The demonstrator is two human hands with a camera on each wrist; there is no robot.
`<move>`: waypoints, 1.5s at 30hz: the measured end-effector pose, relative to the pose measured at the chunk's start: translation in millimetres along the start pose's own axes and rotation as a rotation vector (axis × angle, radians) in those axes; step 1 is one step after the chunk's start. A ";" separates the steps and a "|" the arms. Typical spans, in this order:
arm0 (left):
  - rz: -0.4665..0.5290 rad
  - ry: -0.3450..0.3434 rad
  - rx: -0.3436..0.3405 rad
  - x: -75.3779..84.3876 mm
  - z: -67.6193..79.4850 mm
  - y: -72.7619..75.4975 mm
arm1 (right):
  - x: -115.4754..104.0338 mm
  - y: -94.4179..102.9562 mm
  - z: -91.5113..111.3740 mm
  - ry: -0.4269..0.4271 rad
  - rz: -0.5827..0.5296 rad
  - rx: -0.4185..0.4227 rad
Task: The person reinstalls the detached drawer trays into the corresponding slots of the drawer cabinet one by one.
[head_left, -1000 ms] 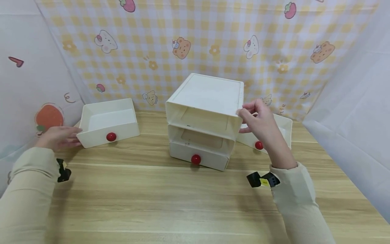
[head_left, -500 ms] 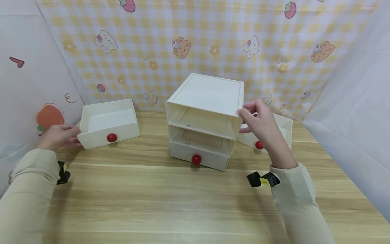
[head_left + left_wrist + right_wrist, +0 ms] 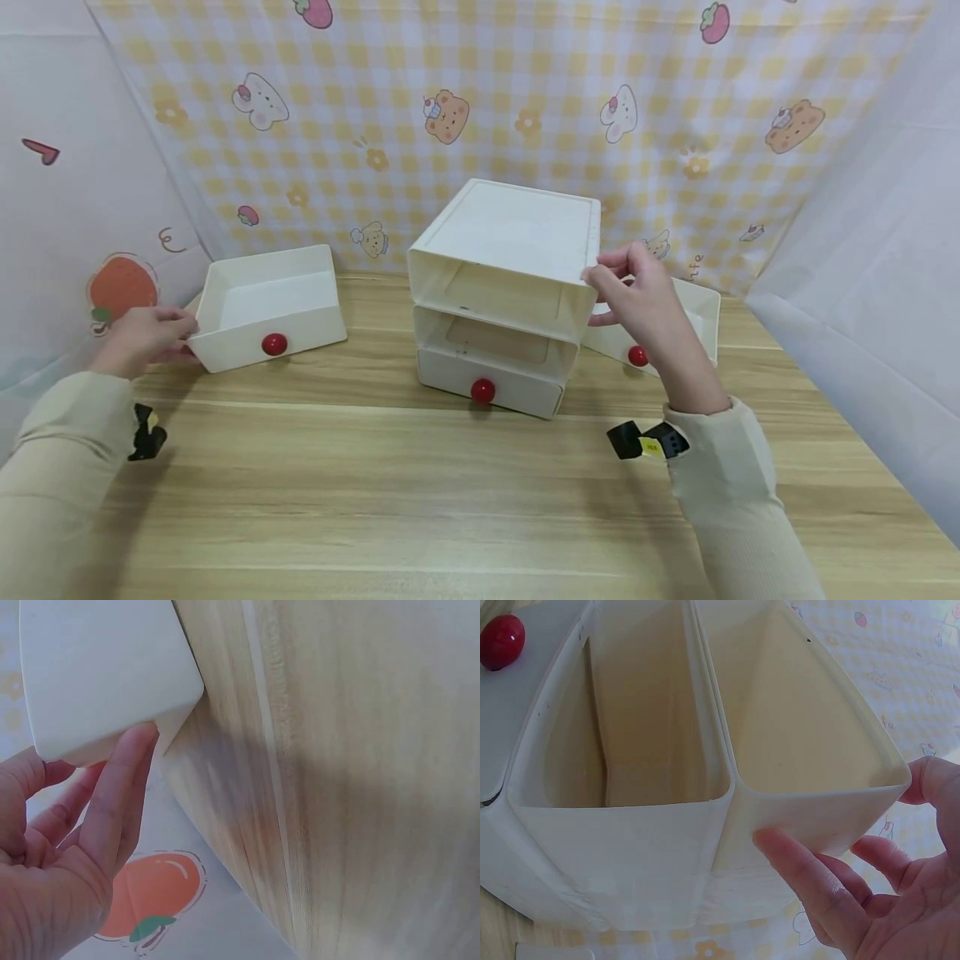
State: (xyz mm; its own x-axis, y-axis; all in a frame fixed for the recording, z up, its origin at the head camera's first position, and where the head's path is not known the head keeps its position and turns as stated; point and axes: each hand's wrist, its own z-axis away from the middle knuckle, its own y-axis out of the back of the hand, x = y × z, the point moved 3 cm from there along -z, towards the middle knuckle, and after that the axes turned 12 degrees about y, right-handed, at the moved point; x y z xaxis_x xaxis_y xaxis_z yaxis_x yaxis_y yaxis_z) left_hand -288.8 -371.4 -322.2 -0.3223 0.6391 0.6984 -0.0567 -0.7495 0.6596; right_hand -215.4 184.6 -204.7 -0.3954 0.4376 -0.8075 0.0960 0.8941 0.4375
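My left hand point(image 3: 146, 340) grips the left end of a loose white drawer point(image 3: 281, 298) with a red round knob. In the left wrist view the fingers press the drawer's side wall point(image 3: 105, 675), with the thumb near the rim. My right hand point(image 3: 637, 292) holds the upper right front corner of a white three-tier drawer cabinet point(image 3: 528, 229), thumb on the top and fingers against the side. The cabinet's upper and middle compartments are without drawers. Its bottom drawer point(image 3: 450, 373) is in place, with a red knob point(image 3: 483, 391).
Behind my right hand another white drawer point(image 3: 697, 312) with a red knob point(image 3: 637, 356) stands on the wooden table point(image 3: 420, 500), partly hidden. A checked cloth point(image 3: 510, 75) with cartoon prints hangs at the back, and white cloth point(image 3: 877, 225) closes the sides.
The left drawer has shifted slightly towards me, along with my left hand and forearm. My right hand and the cabinet have stayed in place.
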 end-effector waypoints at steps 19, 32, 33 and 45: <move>0.026 -0.103 -0.020 14.8 30.2 -30.3 | -0.6 -0.8 -0.3 -0.006 -0.014 0.006; -0.054 -0.174 0.046 20.6 63.2 -41.9 | -0.3 -0.1 0.1 -0.016 -0.006 0.005; -0.057 -0.176 0.057 20.2 65.6 -43.1 | -0.3 -0.1 0.2 -0.016 -0.006 0.006; -0.122 -0.212 0.110 8.4 97.8 -44.5 | -0.1 0.5 1.2 -0.013 0.002 0.001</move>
State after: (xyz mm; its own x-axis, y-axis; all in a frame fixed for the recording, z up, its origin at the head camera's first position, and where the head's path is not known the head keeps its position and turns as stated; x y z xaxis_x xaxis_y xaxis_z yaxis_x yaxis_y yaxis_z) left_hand -196.6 -315.7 -318.5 -0.1131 0.7544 0.6466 0.0235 -0.6485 0.7608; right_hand -214.2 185.1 -204.8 -0.3832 0.4405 -0.8119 0.0979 0.8934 0.4385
